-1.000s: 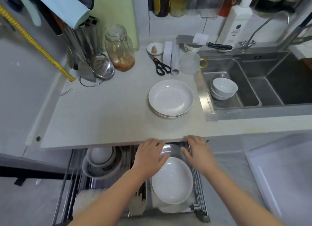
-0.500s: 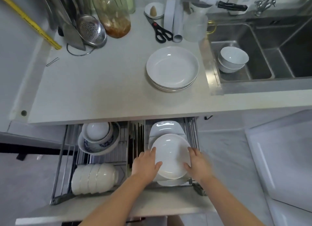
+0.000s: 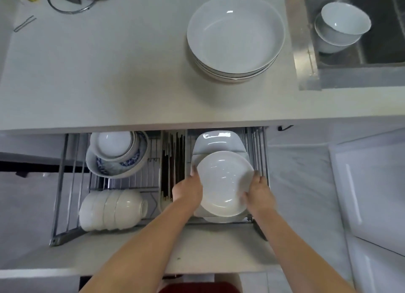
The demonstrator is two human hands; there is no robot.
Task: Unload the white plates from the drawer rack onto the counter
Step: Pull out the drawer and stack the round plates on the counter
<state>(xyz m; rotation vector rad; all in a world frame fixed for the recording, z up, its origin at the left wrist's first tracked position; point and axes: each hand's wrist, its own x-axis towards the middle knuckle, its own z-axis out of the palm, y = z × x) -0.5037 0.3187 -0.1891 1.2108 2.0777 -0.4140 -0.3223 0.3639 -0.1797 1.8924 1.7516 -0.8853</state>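
Two hands are working below a broad, matte pale counter (image 3: 109, 78), where glossy round white plates (image 3: 235, 36) are sitting stacked. In the wire drawer rack (image 3: 122, 183), the left hand (image 3: 188, 190) and right hand (image 3: 259, 193) are clasping opposite rims of a smooth round plate (image 3: 224, 183).

Pale marbled floor (image 3: 306, 183) beside a steel sink (image 3: 372, 58).
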